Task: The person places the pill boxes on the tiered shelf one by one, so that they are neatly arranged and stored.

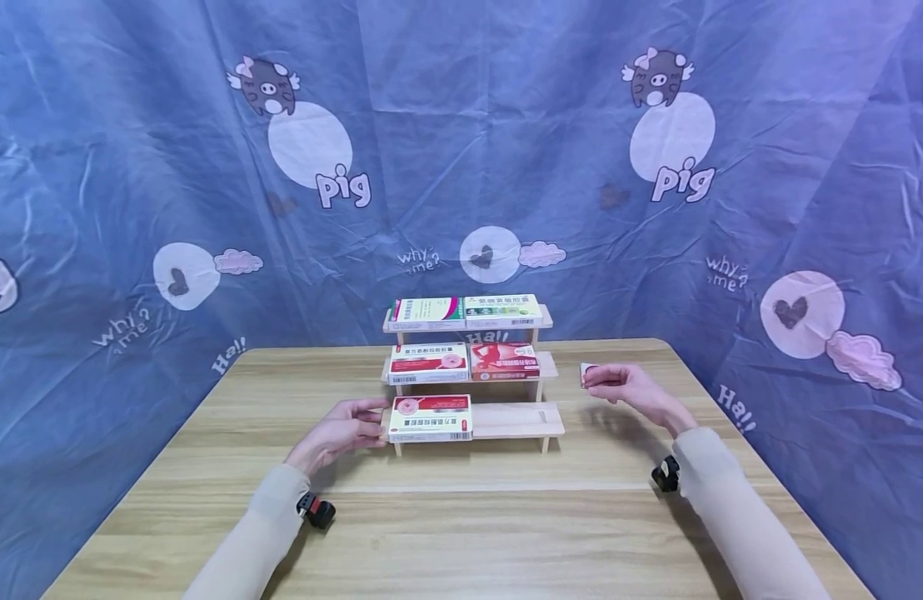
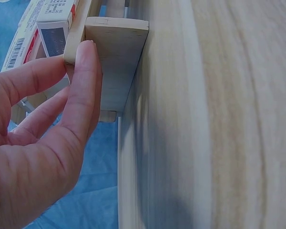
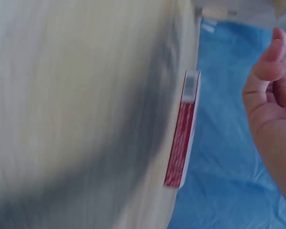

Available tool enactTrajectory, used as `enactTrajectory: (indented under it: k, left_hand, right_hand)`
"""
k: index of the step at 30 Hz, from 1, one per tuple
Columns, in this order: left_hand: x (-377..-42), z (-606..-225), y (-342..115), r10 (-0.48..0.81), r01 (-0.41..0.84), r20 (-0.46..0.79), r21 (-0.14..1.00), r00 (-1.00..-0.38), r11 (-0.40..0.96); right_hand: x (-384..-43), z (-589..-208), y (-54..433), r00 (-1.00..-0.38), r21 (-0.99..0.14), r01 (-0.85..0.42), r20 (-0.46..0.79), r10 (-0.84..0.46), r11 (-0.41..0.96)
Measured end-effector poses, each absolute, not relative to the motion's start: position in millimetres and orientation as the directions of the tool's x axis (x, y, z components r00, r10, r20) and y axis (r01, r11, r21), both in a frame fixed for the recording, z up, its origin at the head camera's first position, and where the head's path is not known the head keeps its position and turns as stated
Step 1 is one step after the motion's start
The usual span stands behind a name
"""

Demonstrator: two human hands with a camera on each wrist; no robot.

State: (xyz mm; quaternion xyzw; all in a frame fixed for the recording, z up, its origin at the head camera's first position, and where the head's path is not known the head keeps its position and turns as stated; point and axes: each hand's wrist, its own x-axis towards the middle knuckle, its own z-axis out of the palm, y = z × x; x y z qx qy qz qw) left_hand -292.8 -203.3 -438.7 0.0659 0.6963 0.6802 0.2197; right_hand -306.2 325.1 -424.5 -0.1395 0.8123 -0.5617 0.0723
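Note:
At the left end of the lowest step of a three-tier wooden display rack, my left hand grips the board. In the left wrist view the thumb and fingers pinch its edge, beside a white and red medicine box lying on that step. Right of the rack my right hand hovers with loosely curled fingers and nothing held in them. A red and white box lies on the table beyond that hand; in the head view the hand hides most of it.
On the middle step lie a white-red box and a red box. The top step bears a green-white box and a white-green box. The rack stands on a wooden table, backed by a blue curtain.

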Motion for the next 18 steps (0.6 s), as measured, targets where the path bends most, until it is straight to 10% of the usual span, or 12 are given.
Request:
enactTrajectory:
  k: [18]
  left_hand:
    - [-295,-440,-203,0.387,-0.206,-0.214,0.976,-0.897,0.062]
  right_hand:
    - [-323,-428,375,-0.988,-0.843,-0.058,-0.026,-0.149,0.535]
